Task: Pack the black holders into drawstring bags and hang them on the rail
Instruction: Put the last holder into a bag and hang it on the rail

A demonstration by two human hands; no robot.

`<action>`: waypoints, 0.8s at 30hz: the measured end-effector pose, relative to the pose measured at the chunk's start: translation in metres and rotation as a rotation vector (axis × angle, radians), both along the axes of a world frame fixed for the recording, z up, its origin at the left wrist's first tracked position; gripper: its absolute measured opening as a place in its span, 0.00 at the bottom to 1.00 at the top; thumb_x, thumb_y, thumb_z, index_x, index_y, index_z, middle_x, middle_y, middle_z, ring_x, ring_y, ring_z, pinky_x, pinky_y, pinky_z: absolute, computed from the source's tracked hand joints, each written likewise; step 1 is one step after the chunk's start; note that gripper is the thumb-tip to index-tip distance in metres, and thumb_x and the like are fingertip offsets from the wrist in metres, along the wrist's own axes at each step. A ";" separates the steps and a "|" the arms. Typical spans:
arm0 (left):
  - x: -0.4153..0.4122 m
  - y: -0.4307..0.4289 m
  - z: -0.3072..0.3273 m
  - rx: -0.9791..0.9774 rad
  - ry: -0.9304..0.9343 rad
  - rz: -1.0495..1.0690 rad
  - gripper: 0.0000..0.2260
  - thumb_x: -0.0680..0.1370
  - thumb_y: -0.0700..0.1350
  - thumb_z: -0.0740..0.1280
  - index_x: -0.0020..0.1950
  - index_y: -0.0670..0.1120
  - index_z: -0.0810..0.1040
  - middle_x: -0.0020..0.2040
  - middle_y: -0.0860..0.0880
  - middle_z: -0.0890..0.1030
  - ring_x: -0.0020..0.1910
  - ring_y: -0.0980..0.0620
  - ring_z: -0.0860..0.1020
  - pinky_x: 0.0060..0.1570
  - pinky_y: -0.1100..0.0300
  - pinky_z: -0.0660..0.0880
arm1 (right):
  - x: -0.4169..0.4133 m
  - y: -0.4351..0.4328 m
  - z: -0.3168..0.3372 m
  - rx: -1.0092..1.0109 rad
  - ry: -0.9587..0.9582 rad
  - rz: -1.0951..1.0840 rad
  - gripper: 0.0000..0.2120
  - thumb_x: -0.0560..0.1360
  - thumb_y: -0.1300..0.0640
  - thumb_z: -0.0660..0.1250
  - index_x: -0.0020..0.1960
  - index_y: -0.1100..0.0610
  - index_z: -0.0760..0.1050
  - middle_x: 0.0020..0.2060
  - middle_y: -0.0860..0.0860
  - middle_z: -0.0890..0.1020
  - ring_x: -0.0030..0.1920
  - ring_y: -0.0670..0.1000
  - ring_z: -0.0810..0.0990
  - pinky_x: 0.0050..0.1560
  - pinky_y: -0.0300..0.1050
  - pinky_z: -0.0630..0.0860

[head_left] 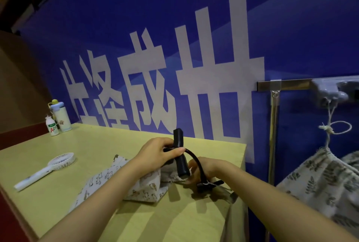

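A black holder (181,152) with a flat cradle, a curved neck and a clamp base stands over the table's right end. My left hand (157,153) grips it near the joint of cradle and neck. My right hand (202,170) holds the neck low down, just above the clamp. Under both hands lies a cream drawstring bag (104,179) with small animal prints, flat on the table. On the right, a silver rail (287,84) crosses the blue wall, and a leaf-print drawstring bag (318,181) hangs by its cord from a white hook (330,92).
The pale yellow table (58,164) carries a white handheld fan (48,168) at the left, with a small drink bottle (51,126) and a white flask (61,116) in the far left corner. A metal upright (273,137) drops from the rail past the table's right edge.
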State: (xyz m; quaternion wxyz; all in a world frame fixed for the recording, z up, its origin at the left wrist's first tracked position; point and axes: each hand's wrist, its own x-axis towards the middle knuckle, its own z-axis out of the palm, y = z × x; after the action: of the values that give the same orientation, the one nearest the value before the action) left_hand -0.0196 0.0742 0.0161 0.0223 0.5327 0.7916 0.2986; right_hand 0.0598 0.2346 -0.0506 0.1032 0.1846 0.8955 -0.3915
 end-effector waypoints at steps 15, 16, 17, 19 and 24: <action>0.038 0.004 0.015 0.025 0.067 -0.071 0.14 0.75 0.56 0.66 0.57 0.52 0.80 0.48 0.56 0.82 0.47 0.59 0.79 0.49 0.62 0.77 | 0.050 0.007 0.068 -0.286 0.582 -0.384 0.08 0.75 0.54 0.67 0.44 0.59 0.79 0.41 0.52 0.80 0.46 0.50 0.77 0.48 0.42 0.76; 0.046 0.007 0.019 0.031 0.055 -0.093 0.15 0.75 0.56 0.65 0.58 0.51 0.79 0.48 0.58 0.81 0.47 0.60 0.79 0.48 0.65 0.76 | 0.058 0.008 0.075 -0.363 0.656 -0.416 0.10 0.76 0.53 0.67 0.46 0.60 0.79 0.44 0.54 0.81 0.49 0.52 0.79 0.53 0.46 0.76; 0.055 0.011 0.023 0.037 0.044 -0.119 0.15 0.76 0.56 0.65 0.59 0.52 0.79 0.48 0.58 0.81 0.48 0.60 0.79 0.49 0.65 0.75 | 0.067 0.008 0.083 -0.432 0.720 -0.439 0.10 0.76 0.53 0.66 0.47 0.60 0.79 0.47 0.56 0.82 0.52 0.53 0.79 0.55 0.48 0.75; 0.075 0.018 0.032 0.042 0.050 -0.168 0.13 0.76 0.56 0.65 0.57 0.53 0.79 0.47 0.59 0.81 0.48 0.61 0.79 0.50 0.64 0.76 | 0.090 0.008 0.095 -0.560 0.811 -0.447 0.09 0.77 0.54 0.64 0.46 0.58 0.79 0.43 0.54 0.82 0.47 0.51 0.80 0.51 0.44 0.75; 0.128 0.037 0.049 0.104 0.066 -0.245 0.05 0.75 0.56 0.65 0.49 0.59 0.77 0.45 0.58 0.81 0.47 0.62 0.80 0.48 0.63 0.76 | 0.159 0.014 0.117 -0.832 1.047 -0.455 0.10 0.79 0.59 0.61 0.40 0.59 0.75 0.24 0.48 0.74 0.29 0.46 0.73 0.38 0.37 0.73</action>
State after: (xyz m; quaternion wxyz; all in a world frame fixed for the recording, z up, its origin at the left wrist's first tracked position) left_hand 0.1086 0.1113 0.0655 0.0047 0.6353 0.7044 0.3165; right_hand 0.2184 0.2483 0.0669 -0.3638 0.0999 0.5424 -0.7506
